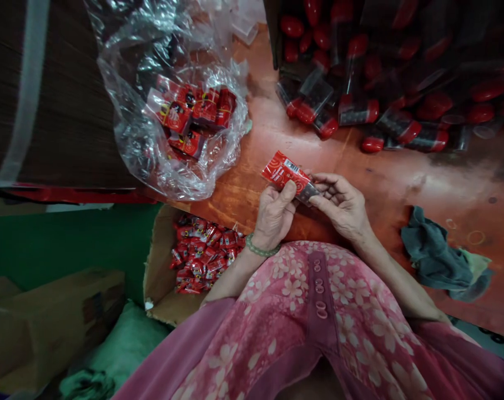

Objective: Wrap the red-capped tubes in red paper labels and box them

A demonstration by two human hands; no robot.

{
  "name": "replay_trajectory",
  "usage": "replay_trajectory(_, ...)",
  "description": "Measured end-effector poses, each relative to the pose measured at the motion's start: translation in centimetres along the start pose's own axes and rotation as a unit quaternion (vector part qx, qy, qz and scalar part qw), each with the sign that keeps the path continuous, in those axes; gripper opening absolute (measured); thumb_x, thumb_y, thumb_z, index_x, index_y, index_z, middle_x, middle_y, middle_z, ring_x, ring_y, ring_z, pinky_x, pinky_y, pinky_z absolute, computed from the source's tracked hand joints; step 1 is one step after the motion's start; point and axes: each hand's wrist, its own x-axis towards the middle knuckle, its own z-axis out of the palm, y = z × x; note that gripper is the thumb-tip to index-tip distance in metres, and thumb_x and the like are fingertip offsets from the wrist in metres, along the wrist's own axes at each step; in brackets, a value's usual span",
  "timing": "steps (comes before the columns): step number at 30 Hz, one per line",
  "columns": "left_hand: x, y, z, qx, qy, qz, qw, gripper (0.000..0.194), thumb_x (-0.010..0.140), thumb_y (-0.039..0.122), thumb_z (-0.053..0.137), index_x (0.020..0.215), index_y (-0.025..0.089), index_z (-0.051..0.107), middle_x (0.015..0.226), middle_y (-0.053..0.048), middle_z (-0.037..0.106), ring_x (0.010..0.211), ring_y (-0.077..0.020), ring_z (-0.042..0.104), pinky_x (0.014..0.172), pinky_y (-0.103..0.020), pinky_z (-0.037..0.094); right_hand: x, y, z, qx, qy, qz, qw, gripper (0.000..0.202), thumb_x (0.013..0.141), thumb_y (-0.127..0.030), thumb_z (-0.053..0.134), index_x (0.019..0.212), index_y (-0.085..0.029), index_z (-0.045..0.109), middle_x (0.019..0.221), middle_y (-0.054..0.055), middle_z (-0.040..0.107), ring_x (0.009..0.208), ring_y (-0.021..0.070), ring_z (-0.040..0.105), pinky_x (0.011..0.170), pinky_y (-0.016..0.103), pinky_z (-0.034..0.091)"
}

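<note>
A red printed packet (279,169) with a barcode is held over the table's near edge by both hands. My left hand (272,218), with a green bead bracelet on the wrist, is closed on its lower side, the thumb on top. My right hand (344,206) pinches the opposite end, where a dark dotted section (307,192) shows; whether this is a tube inside the packet I cannot tell. Beyond lie several clear tubes with dark contents and red caps (357,110). A clear plastic bag (129,147) holds bundles of red printed packets (177,115).
Below left, an open cardboard box (158,278) contains many red wrapped packets (202,253). A dark cloth (433,253) lies on the orange table (256,105) at right, near rubber bands (475,238). More red-capped tubes fill a dark container at upper right.
</note>
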Motion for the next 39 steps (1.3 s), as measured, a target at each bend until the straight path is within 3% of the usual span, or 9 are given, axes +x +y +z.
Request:
replay_trajectory(4, 0.2, -0.2, 0.2, -0.007, 0.034, 0.011, 0.999, 0.044, 0.063, 0.051, 0.094, 0.085, 0.016, 0.076, 0.088, -0.004, 0.079, 0.101, -0.0235, 0.076, 0.098, -0.037, 0.057, 0.5, 0.3, 0.4, 0.018, -0.006, 0.002, 1.000, 0.040, 0.078, -0.039, 0.087, 0.113, -0.029, 0.071, 0.120, 0.002, 0.076, 0.094, 0.0142, 0.072, 0.084, 0.029, 0.064)
replay_trajectory(11, -0.2, -0.5, 0.5, 0.032, 0.008, -0.021, 0.999, 0.040, 0.065, 0.051, 0.092, 0.075, 0.016, 0.077, 0.075, -0.001, 0.076, 0.076, -0.0147, 0.072, 0.082, -0.027, 0.056, 1.1, 0.4, 0.3, 0.044, 0.005, 0.028, 0.999, 0.040, 0.073, -0.042, 0.090, 0.107, -0.029, 0.072, 0.108, -0.001, 0.071, 0.073, 0.0101, 0.066, 0.067, 0.024, 0.062)
replay_trajectory(21, -1.0, 0.1, -0.1, 0.074, -0.019, -0.010, 0.997, 0.041, 0.069, 0.056, 0.088, 0.081, 0.017, 0.080, 0.087, -0.003, 0.079, 0.088, -0.0181, 0.073, 0.097, -0.033, 0.055, 1.5, 0.1, 0.7, -0.035, -0.006, -0.080, 0.996, 0.032, 0.076, -0.047, 0.088, 0.098, -0.027, 0.075, 0.102, 0.003, 0.076, 0.097, 0.0197, 0.072, 0.084, 0.033, 0.060)
replay_trajectory(25, -3.3, 2.1, -2.6, 0.133, -0.011, -0.029, 0.991, 0.038, 0.075, 0.051, 0.085, 0.091, 0.017, 0.082, 0.096, -0.008, 0.081, 0.095, -0.0230, 0.076, 0.099, -0.038, 0.057, 1.3, -0.7, 0.8, -0.099, -0.130, -0.062, 0.985, 0.046, 0.079, -0.057, 0.083, 0.110, -0.026, 0.073, 0.106, 0.005, 0.076, 0.084, 0.0184, 0.071, 0.075, 0.034, 0.061)
replay_trajectory(28, -6.5, 4.7, -6.7, 0.238, 0.048, -0.023, 0.970, 0.038, 0.077, 0.045, 0.084, 0.102, 0.017, 0.082, 0.116, -0.013, 0.079, 0.108, -0.0277, 0.075, 0.103, -0.041, 0.057, 1.5, -1.2, 0.2, -0.220, -0.159, -0.121, 0.955, 0.048, 0.084, -0.056, 0.078, 0.119, -0.024, 0.071, 0.107, 0.008, 0.077, 0.084, 0.0202, 0.071, 0.081, 0.038, 0.060)
replay_trajectory(32, -11.5, 8.4, -14.4, 0.448, 0.240, -0.020, 0.861, 0.042, 0.078, 0.049, 0.081, 0.107, 0.018, 0.080, 0.117, -0.013, 0.079, 0.116, -0.0345, 0.071, 0.107, -0.051, 0.053, 2.0, -0.6, -1.0, -0.415, -0.119, -0.205, 0.879, 0.043, 0.093, -0.052, 0.069, 0.124, -0.022, 0.070, 0.122, 0.014, 0.075, 0.112, 0.0305, 0.068, 0.100, 0.049, 0.052)
replay_trajectory(35, -14.5, 10.3, -19.4, 0.678, 0.315, -0.070, 0.661, 0.044, 0.076, 0.050, 0.081, 0.102, 0.014, 0.079, 0.122, -0.022, 0.075, 0.116, -0.0462, 0.069, 0.102, -0.064, 0.051, 2.2, 0.4, -1.2, -0.492, -0.136, -0.229, 0.829, 0.035, 0.099, -0.041, 0.063, 0.127, -0.020, 0.069, 0.134, 0.016, 0.071, 0.123, 0.0322, 0.064, 0.102, 0.051, 0.048)
replay_trajectory(37, -15.2, 10.7, -20.7, 0.763, 0.334, -0.047, 0.551, 0.049, 0.075, 0.049, 0.083, 0.107, 0.012, 0.076, 0.129, -0.028, 0.070, 0.119, -0.0509, 0.066, 0.098, -0.067, 0.051, 2.2, 1.1, -1.1, -0.517, -0.134, -0.245, 0.809, 0.029, 0.102, -0.034, 0.059, 0.123, -0.019, 0.071, 0.132, 0.015, 0.073, 0.124, 0.0308, 0.063, 0.101, 0.049, 0.047)
replay_trajectory(39, -14.4, 10.2, -19.8, 0.780, 0.328, 0.057, 0.530, 0.050, 0.081, 0.049, 0.078, 0.117, 0.014, 0.073, 0.129, -0.025, 0.071, 0.119, -0.0457, 0.068, 0.100, -0.063, 0.053, 2.2, 1.5, -1.0, -0.531, -0.129, -0.249, 0.800, 0.026, 0.103, -0.030, 0.056, 0.121, -0.020, 0.073, 0.130, 0.014, 0.074, 0.124, 0.0297, 0.063, 0.099, 0.048, 0.046)
